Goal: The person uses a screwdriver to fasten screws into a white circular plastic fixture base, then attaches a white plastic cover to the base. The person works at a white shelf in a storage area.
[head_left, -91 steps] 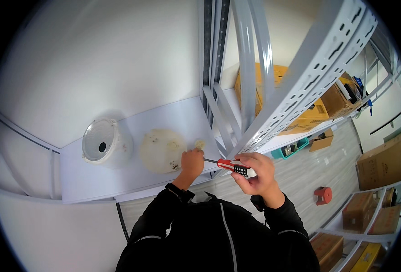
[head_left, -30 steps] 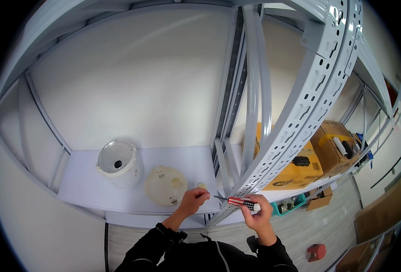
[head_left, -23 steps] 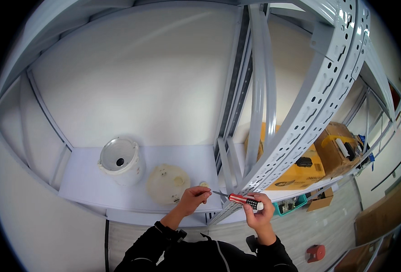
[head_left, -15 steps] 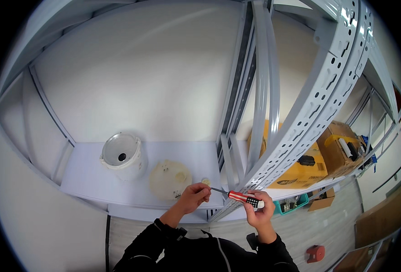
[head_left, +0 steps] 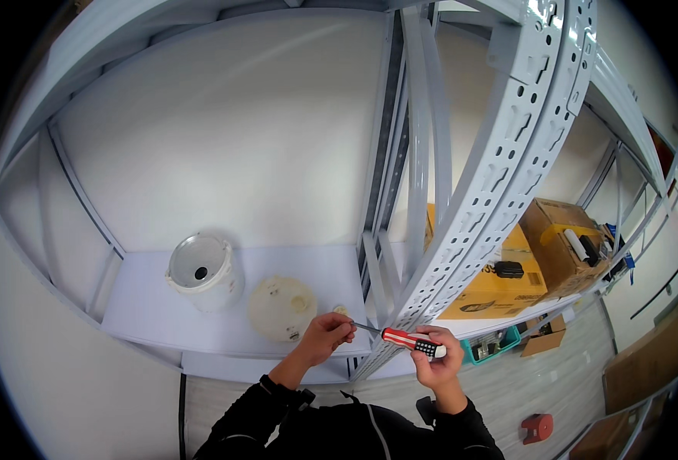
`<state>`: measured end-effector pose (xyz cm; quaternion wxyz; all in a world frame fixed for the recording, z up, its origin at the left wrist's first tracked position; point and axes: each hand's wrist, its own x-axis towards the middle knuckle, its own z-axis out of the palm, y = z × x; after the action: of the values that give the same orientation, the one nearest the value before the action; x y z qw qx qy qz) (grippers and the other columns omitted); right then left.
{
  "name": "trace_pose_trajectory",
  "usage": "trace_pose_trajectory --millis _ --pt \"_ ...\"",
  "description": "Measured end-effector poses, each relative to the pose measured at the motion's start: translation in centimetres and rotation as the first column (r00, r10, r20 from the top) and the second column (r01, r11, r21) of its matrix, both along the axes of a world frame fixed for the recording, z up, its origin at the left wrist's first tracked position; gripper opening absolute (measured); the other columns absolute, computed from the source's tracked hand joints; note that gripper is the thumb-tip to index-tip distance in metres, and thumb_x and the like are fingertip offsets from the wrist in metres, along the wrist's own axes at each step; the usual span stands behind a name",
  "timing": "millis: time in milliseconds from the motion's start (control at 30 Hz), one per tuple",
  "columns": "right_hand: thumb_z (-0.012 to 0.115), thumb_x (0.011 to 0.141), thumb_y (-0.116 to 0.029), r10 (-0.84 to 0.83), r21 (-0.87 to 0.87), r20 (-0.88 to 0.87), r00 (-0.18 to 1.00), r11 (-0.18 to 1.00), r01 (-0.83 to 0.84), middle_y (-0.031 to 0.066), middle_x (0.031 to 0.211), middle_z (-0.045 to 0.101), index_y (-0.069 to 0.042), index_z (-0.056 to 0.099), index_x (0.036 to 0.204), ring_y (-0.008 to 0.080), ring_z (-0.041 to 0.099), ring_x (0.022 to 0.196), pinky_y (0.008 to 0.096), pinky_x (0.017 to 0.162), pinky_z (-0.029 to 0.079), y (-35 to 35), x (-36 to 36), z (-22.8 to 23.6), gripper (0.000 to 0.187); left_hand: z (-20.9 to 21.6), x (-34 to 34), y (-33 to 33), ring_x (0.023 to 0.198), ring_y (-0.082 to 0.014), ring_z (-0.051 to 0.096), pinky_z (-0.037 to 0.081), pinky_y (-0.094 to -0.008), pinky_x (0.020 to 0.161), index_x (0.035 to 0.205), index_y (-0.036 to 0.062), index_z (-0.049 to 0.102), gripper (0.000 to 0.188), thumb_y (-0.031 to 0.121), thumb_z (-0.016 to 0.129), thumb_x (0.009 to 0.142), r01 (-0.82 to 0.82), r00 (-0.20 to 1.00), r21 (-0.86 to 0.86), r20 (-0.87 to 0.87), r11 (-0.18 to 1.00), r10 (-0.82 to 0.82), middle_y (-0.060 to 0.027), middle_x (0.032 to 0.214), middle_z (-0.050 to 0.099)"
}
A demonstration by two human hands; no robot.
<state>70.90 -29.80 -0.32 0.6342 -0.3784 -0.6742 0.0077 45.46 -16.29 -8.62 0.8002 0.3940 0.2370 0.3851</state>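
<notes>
My right hand (head_left: 436, 363) grips the red and black handle of a screwdriver (head_left: 413, 344), its shaft pointing left. My left hand (head_left: 325, 336) pinches the tip of that shaft with closed fingers, just above the front edge of a white shelf board (head_left: 147, 307). A round cream-coloured disc part (head_left: 281, 307) lies on the shelf right beside my left hand. A small pale round piece (head_left: 340, 310) sits behind my fingers. Further left stands a white pot-like housing (head_left: 201, 270) with a dark hole in its base.
A grey perforated shelving upright (head_left: 500, 176) rises just right of my hands. Yellow and brown cardboard boxes (head_left: 500, 277) sit on the neighbouring shelf. Below on the wooden floor are a teal crate (head_left: 494, 346), a small red stool (head_left: 537, 427) and more boxes.
The view has tilted upward since three seconds ago, so the hands now sit lower in the picture. My hands keep the same grip on the screwdriver, with only small shifts.
</notes>
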Motion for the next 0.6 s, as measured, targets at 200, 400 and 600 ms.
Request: trace_pose_trajectory --millis 200,400,600 --pt "0.087 0.086 -0.008 0.036 -0.004 -0.037 0.999 0.999 -0.036 0.0291 0.109 0.075 0.000 0.058 0.120 0.0357 0.078 0.099 0.0410 0.087 0.062 -0.2 0.4 0.0 0.045 -0.6 0.3 0.1 0.089 -0.0214 0.070 0.060 -0.0334 0.081 0.114 0.0045 0.071 0.011 0.000 0.065 0.106 0.004 0.995 -0.020 0.103 1.000 -0.002 -0.0110 0.103 0.073" --pt "0.085 0.087 -0.007 0.045 -0.101 -0.051 0.998 0.994 -0.050 0.0266 0.116 0.074 0.000 0.061 0.121 0.0346 0.075 0.104 0.0408 0.092 0.059 -0.7 0.9 1.1 0.042 0.2 0.4 0.2 0.088 -0.0222 0.072 0.061 -0.0338 0.080 0.117 0.0000 0.072 0.013 0.000 0.066 0.106 -0.040 0.999 0.032 0.007 0.999 0.040 -0.0130 0.102 0.075" --pt "0.083 0.088 -0.005 0.064 -0.222 -0.059 0.996 0.972 -0.075 0.0233 0.119 0.073 0.000 0.065 0.121 0.0338 0.074 0.107 0.0395 0.094 0.057 -0.9 1.7 1.9 0.038 2.1 -0.1 0.4 0.083 -0.0203 0.074 0.062 -0.0339 0.078 0.115 -0.0071 0.073 0.015 -0.002 0.069 0.102 -0.036 0.966 0.297 -0.233 0.954 0.109 -0.0156 0.096 0.077"
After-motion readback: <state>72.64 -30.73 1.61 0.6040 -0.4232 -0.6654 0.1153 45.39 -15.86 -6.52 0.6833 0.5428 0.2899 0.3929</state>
